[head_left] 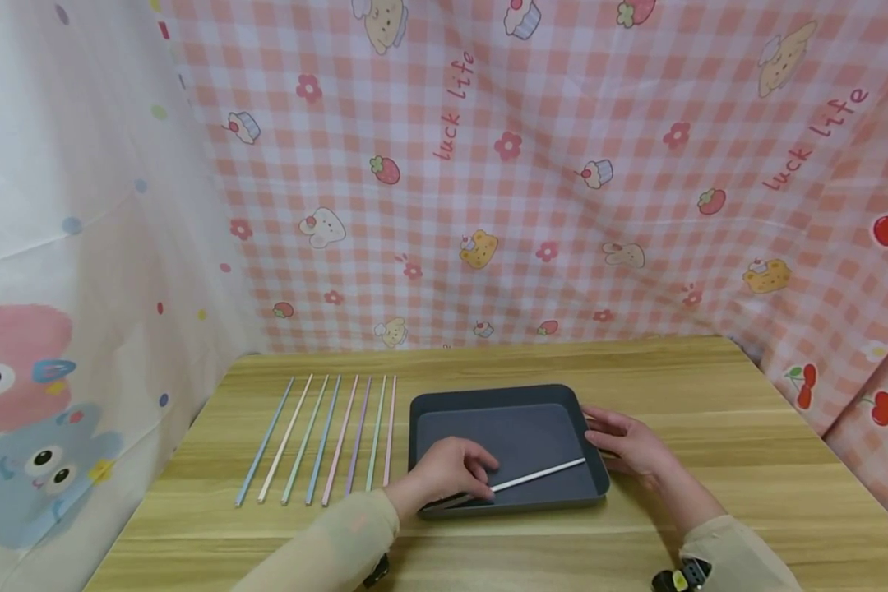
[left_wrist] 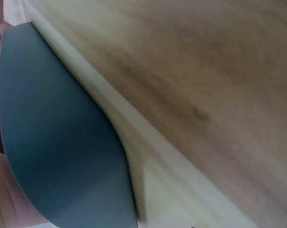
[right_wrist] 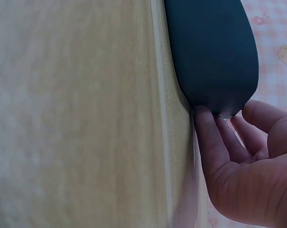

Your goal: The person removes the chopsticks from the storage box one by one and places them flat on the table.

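A dark grey rectangular tray (head_left: 503,395) sits on the table in the head view. A white chopstick (head_left: 540,474) slants across its inside, the right end higher up in the view. My left hand (head_left: 451,470) reaches over the tray's near left corner and pinches this chopstick; the fingers hide its left part. At the tray's right side, my right hand (head_left: 631,444) touches the wall with its fingertips, as the right wrist view also shows with the hand (right_wrist: 257,175) against the tray's outer end (right_wrist: 212,57). In the left wrist view the tray wall (left_wrist: 62,123) covers most of the hand.
Several pastel chopsticks (head_left: 326,444) lie spaced in a row left of the tray, in blue, cream, green, pink and purple. Wooden table (head_left: 681,370) surface extends around the tray. A pink checked cloth (head_left: 444,205) hangs behind the table.
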`<state>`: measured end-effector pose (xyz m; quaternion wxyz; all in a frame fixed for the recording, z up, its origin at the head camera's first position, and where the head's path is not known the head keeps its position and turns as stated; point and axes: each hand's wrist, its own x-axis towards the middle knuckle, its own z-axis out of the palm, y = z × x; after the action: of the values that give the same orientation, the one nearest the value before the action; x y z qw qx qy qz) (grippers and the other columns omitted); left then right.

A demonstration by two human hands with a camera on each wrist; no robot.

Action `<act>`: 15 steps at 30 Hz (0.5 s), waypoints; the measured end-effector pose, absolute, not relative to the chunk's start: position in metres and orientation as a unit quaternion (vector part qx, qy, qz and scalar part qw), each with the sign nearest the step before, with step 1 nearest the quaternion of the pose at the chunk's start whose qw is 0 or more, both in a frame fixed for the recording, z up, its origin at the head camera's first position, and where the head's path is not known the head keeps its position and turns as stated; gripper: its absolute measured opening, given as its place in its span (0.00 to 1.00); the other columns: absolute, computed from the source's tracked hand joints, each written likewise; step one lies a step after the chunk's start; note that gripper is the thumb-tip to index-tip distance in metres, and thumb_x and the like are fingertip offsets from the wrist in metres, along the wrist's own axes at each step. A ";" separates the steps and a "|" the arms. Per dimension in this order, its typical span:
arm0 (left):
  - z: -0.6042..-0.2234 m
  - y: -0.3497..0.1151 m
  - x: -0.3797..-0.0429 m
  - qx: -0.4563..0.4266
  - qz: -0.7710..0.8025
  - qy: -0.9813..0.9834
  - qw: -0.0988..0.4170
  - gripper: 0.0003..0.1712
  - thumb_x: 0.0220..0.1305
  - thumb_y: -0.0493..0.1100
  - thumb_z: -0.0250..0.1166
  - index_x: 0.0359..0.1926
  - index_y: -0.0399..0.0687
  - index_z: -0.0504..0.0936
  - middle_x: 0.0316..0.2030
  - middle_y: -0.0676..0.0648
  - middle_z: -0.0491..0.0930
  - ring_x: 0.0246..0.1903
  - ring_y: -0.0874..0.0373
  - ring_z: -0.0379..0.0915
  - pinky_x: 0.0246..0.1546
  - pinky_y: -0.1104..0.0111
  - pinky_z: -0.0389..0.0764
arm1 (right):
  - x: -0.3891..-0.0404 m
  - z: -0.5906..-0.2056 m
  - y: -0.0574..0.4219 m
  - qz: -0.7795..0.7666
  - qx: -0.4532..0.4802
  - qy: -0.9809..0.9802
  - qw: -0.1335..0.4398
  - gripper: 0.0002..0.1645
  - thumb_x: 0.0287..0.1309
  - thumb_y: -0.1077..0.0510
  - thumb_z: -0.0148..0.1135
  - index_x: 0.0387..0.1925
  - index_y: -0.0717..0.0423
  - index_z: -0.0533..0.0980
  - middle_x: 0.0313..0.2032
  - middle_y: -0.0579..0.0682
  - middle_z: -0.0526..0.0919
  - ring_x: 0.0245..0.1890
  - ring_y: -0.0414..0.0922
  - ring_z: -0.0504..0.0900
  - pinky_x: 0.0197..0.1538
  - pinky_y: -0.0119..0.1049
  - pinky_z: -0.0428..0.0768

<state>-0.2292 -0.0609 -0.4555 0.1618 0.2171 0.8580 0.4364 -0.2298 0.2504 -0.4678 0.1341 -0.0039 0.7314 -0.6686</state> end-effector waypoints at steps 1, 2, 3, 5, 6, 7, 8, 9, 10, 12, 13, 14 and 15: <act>-0.456 -0.060 -0.229 0.220 0.432 0.860 0.159 0.18 0.46 0.31 0.79 0.41 0.41 0.88 0.22 0.54 0.82 0.25 0.65 0.76 0.38 0.71 0.78 | -0.230 -0.468 0.250 -0.669 -0.002 0.731 0.133 0.37 0.69 0.62 0.60 0.73 0.65 0.57 0.66 0.70 0.66 0.52 0.44 0.79 0.50 0.44 0.81; -0.456 -0.060 -0.229 0.222 0.427 0.862 0.158 0.18 0.45 0.31 0.79 0.41 0.41 0.88 0.22 0.54 0.81 0.25 0.65 0.76 0.38 0.71 0.78 | -0.230 -0.467 0.250 -0.669 -0.002 0.731 0.134 0.37 0.69 0.62 0.59 0.73 0.65 0.57 0.66 0.69 0.66 0.52 0.44 0.79 0.50 0.43 0.81; -0.456 -0.060 -0.229 0.224 0.422 0.864 0.156 0.17 0.45 0.31 0.79 0.40 0.42 0.88 0.21 0.55 0.81 0.25 0.66 0.75 0.38 0.71 0.78 | -0.229 -0.467 0.250 -0.670 -0.002 0.730 0.134 0.37 0.69 0.62 0.59 0.73 0.65 0.57 0.66 0.69 0.66 0.51 0.44 0.79 0.50 0.43 0.81; -0.457 -0.059 -0.229 0.225 0.417 0.867 0.156 0.17 0.45 0.30 0.79 0.39 0.42 0.89 0.21 0.54 0.81 0.24 0.66 0.75 0.37 0.71 0.78 | -0.229 -0.467 0.250 -0.671 -0.001 0.729 0.134 0.37 0.68 0.62 0.60 0.73 0.65 0.57 0.66 0.69 0.67 0.51 0.43 0.79 0.50 0.43 0.81; -0.457 -0.059 -0.229 0.224 0.415 0.868 0.156 0.17 0.45 0.30 0.79 0.39 0.43 0.89 0.21 0.54 0.81 0.24 0.66 0.75 0.37 0.71 0.78 | -0.229 -0.467 0.250 -0.673 0.000 0.728 0.134 0.37 0.68 0.62 0.60 0.73 0.65 0.57 0.66 0.69 0.67 0.51 0.43 0.80 0.50 0.43 0.81; -0.457 -0.059 -0.229 0.224 0.415 0.868 0.156 0.16 0.45 0.30 0.79 0.39 0.43 0.89 0.20 0.54 0.81 0.23 0.65 0.75 0.36 0.71 0.78 | -0.229 -0.467 0.250 -0.673 -0.001 0.727 0.134 0.37 0.68 0.62 0.60 0.73 0.65 0.57 0.66 0.69 0.67 0.51 0.43 0.80 0.50 0.42 0.81; -0.458 -0.058 -0.229 0.223 0.414 0.869 0.156 0.16 0.46 0.30 0.78 0.38 0.43 0.89 0.20 0.54 0.81 0.23 0.65 0.75 0.36 0.71 0.78 | -0.230 -0.467 0.250 -0.673 -0.001 0.728 0.134 0.37 0.68 0.62 0.60 0.73 0.65 0.57 0.66 0.69 0.67 0.51 0.43 0.80 0.50 0.42 0.81; -0.458 -0.058 -0.229 0.223 0.413 0.869 0.156 0.15 0.46 0.29 0.78 0.38 0.43 0.89 0.20 0.54 0.81 0.23 0.65 0.75 0.35 0.71 0.77 | -0.230 -0.467 0.251 -0.673 -0.002 0.728 0.134 0.37 0.68 0.62 0.60 0.73 0.65 0.57 0.66 0.69 0.67 0.51 0.43 0.79 0.50 0.42 0.81; -0.458 -0.058 -0.229 0.222 0.414 0.869 0.157 0.15 0.46 0.29 0.78 0.38 0.43 0.89 0.20 0.54 0.81 0.22 0.65 0.75 0.34 0.71 0.77 | -0.230 -0.467 0.251 -0.672 -0.003 0.728 0.134 0.37 0.68 0.62 0.60 0.73 0.65 0.56 0.66 0.69 0.67 0.51 0.43 0.79 0.50 0.42 0.81; -0.458 -0.059 -0.229 0.220 0.415 0.869 0.158 0.14 0.47 0.29 0.77 0.37 0.43 0.89 0.20 0.53 0.81 0.22 0.65 0.75 0.33 0.72 0.76 | -0.230 -0.468 0.251 -0.671 -0.004 0.729 0.135 0.37 0.68 0.61 0.60 0.73 0.66 0.56 0.66 0.68 0.67 0.51 0.43 0.79 0.50 0.42 0.81; -0.458 -0.059 -0.229 0.219 0.415 0.869 0.159 0.13 0.47 0.29 0.77 0.36 0.43 0.89 0.20 0.53 0.81 0.22 0.65 0.75 0.32 0.72 0.76 | -0.231 -0.468 0.251 -0.671 -0.004 0.729 0.135 0.37 0.68 0.61 0.60 0.73 0.66 0.56 0.66 0.68 0.67 0.51 0.42 0.79 0.50 0.42 0.81; -0.458 -0.059 -0.230 0.218 0.415 0.869 0.159 0.13 0.48 0.29 0.77 0.36 0.43 0.89 0.20 0.53 0.82 0.22 0.65 0.75 0.31 0.72 0.75 | -0.231 -0.469 0.252 -0.671 -0.005 0.729 0.135 0.37 0.68 0.61 0.60 0.73 0.66 0.56 0.66 0.68 0.67 0.51 0.42 0.79 0.50 0.42 0.81; -0.458 -0.059 -0.230 0.218 0.414 0.870 0.159 0.12 0.48 0.29 0.77 0.36 0.43 0.89 0.20 0.54 0.82 0.22 0.66 0.75 0.31 0.73 0.75 | -0.231 -0.469 0.252 -0.671 -0.006 0.729 0.135 0.37 0.68 0.61 0.60 0.73 0.66 0.56 0.65 0.68 0.68 0.51 0.42 0.79 0.50 0.42 0.81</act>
<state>-0.2300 -0.0587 -0.4579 0.1587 0.2177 0.8695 0.4139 -0.2312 0.2516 -0.4690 0.1351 -0.0061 0.7290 -0.6710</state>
